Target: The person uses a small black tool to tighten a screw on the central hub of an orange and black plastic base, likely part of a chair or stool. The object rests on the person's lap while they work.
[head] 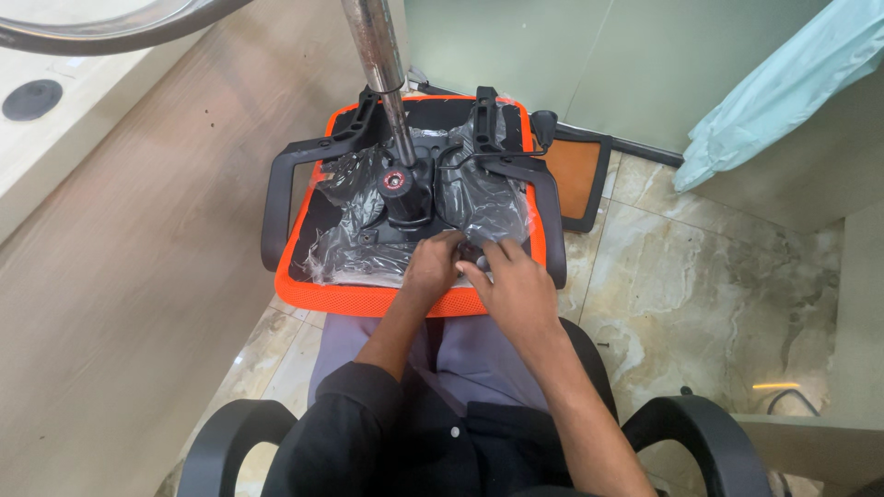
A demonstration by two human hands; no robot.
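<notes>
The upside-down orange chair seat (368,299) rests on the person's lap. Both hands, left hand (431,267) and right hand (516,287), pinch the clear plastic wrap (479,202) at 6 o'clock. The seat might slip off, or the wrap might tear.

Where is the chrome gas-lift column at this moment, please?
In the head view, the chrome column rises from the black mechanism at the middle of the upturned orange seat, just beyond both hands.

Glossy marble floor tiles (709,276), a wooden desk panel (138,276), pale green wall (589,55).
</notes>
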